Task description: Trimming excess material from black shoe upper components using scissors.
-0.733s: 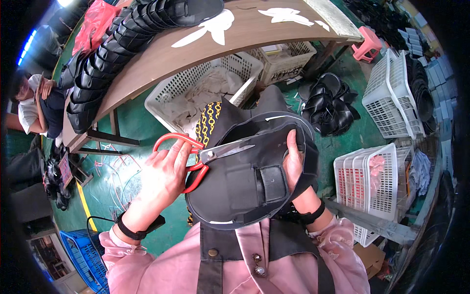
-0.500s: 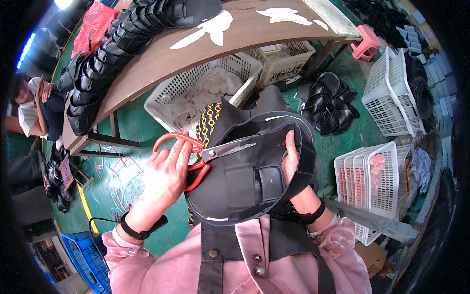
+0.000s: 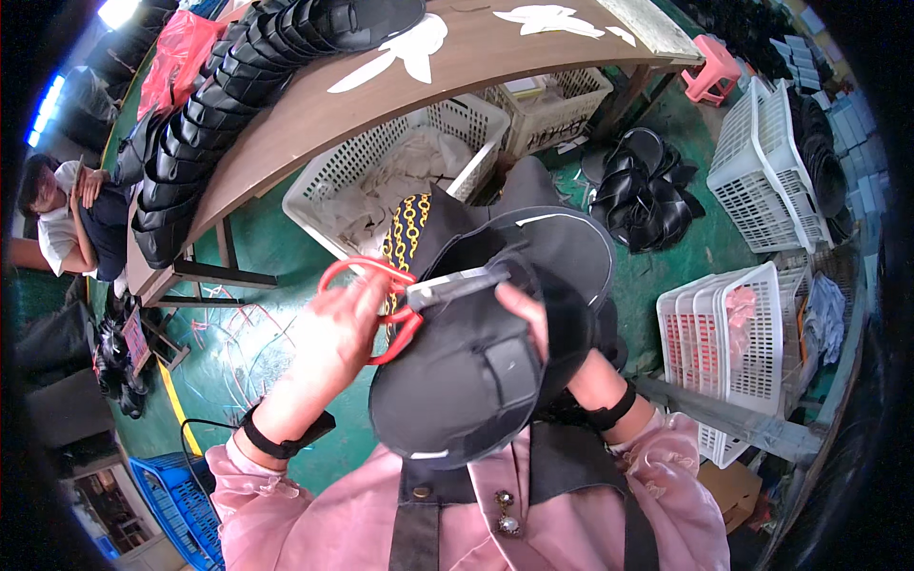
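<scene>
Lying between hands (image 3: 335, 333) (image 3: 525, 319), black shoe piece (image 3: 447, 366)

My left hand (image 3: 335, 328) could pass over the floor (image 3: 238, 333) at centre left; the table (image 3: 466, 57) bars the upper middle, a white basket (image 3: 764, 366) the right.

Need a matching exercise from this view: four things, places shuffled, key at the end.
Things:
1. Red-handled scissors
2. Black shoe piece
3. Pink stool
4. White cutouts

Places:
A. On the brown tabletop
B. Held in the right hand
C. On the floor near the tabletop's right end
D. Held in the left hand

Pairs: 1-D, 2-B, 3-C, 4-A
</scene>
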Action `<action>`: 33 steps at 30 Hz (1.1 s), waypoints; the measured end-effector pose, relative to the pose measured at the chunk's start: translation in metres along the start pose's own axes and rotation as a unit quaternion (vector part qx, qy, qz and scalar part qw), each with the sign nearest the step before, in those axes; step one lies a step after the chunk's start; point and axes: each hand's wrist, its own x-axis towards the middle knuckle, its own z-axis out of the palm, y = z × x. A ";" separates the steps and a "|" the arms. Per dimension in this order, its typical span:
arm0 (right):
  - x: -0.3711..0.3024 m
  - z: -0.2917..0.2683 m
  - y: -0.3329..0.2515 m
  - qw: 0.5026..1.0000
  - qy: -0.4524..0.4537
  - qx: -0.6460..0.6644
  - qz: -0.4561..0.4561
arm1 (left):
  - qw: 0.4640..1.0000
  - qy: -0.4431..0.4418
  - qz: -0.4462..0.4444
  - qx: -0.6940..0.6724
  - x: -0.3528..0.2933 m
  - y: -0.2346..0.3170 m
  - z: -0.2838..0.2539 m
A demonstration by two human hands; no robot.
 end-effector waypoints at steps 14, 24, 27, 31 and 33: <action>0.011 -0.019 -0.014 0.999 -0.032 -0.034 -0.021 | 0.872 -0.088 -0.182 -0.447 0.027 0.045 0.034; -0.001 -0.015 -0.001 0.979 -0.103 -0.089 0.154 | 0.654 -0.093 -0.238 -0.712 0.018 0.058 0.037; 0.005 -0.027 0.016 0.962 -0.145 -0.223 0.060 | 0.686 -0.084 -0.227 -0.686 0.028 0.047 0.040; -0.001 -0.023 0.005 0.992 -0.086 0.041 0.078 | 0.663 -0.016 -0.210 -0.719 0.018 0.052 0.034; -0.012 -0.019 0.001 0.986 -0.090 0.088 0.111 | 0.712 -0.043 -0.238 -0.659 0.013 0.054 0.035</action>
